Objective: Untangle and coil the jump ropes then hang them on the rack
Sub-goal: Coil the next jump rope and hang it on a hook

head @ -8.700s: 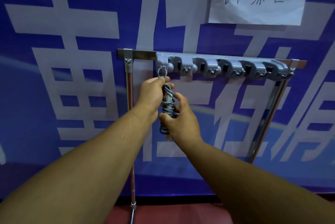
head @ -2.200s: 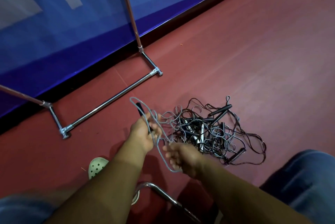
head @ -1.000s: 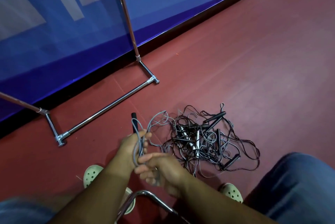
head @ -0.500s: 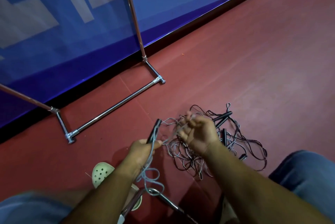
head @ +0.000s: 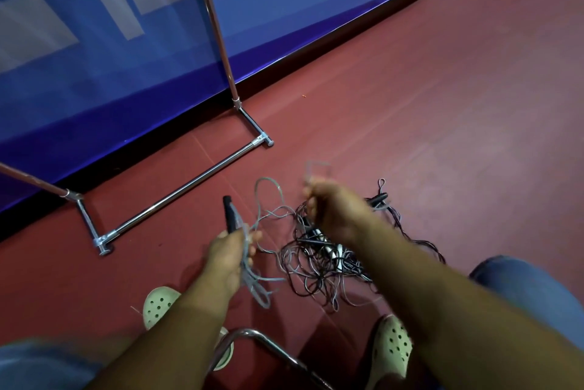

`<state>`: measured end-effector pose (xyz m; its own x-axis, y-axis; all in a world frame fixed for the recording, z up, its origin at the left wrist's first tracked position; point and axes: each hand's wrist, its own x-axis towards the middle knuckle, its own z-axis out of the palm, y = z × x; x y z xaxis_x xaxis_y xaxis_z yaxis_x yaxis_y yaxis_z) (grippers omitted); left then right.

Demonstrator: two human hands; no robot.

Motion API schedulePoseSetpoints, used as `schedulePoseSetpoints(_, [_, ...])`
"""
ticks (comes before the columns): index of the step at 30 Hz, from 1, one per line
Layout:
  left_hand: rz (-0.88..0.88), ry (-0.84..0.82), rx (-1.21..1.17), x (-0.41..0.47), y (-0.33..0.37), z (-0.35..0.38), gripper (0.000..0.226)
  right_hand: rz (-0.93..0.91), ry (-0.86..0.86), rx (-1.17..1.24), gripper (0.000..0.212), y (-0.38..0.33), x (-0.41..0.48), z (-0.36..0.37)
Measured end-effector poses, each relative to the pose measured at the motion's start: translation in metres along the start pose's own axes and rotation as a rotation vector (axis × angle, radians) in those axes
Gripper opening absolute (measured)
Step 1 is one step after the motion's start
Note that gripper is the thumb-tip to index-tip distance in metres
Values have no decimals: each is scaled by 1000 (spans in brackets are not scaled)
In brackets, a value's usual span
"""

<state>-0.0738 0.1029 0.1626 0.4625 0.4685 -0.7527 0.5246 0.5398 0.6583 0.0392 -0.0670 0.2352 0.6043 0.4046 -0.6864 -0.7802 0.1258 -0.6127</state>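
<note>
A: Grip status?

B: Your left hand (head: 232, 250) clenches the black handle (head: 230, 216) plus hanging turns of the grey rope (head: 251, 279). Your right hand (head: 331, 211), blurred, pinches a strand of the same rope just above the tangled pile (head: 319, 260) on the floor (head: 410, 105).

A: Which way does the free rope run?

B: Rightward from your left grip, through the right hand, into the pile. The handle's long axis points away from you. The right hand is nearer the tangle, so my read: it feeds, left coils. The rack (head: 180, 197) stands beyond, to the left.

A: Change?

B: Half a second back the handle leaned right and your right hand sat lower.
</note>
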Motion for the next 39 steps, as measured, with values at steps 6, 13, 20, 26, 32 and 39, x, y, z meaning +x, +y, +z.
schedulePoseSetpoints(6, [16,-21,-3,-11,-6,24,14,-95,-16,-580,24,112,-17,32])
schedulePoseSetpoints(13, [137,63,-29,-14,-8,13,27,-19,20,-467,7,122,-23,14])
schedulePoseSetpoints(20, [190,-405,272,-57,15,-2,32,205,31,393,11,88,7,-16])
schedulePoseSetpoints(26, [194,265,107,5,38,-55,33,-69,351,680,24,4,14,-84])
schedulePoseSetpoints(32, [116,689,-259,42,45,-91,43,-135,461,635,37,-35,10,-119])
schedulePoseSetpoints(39, [193,180,149,9,6,-32,24,-9,175,305,23,37,-5,-28])
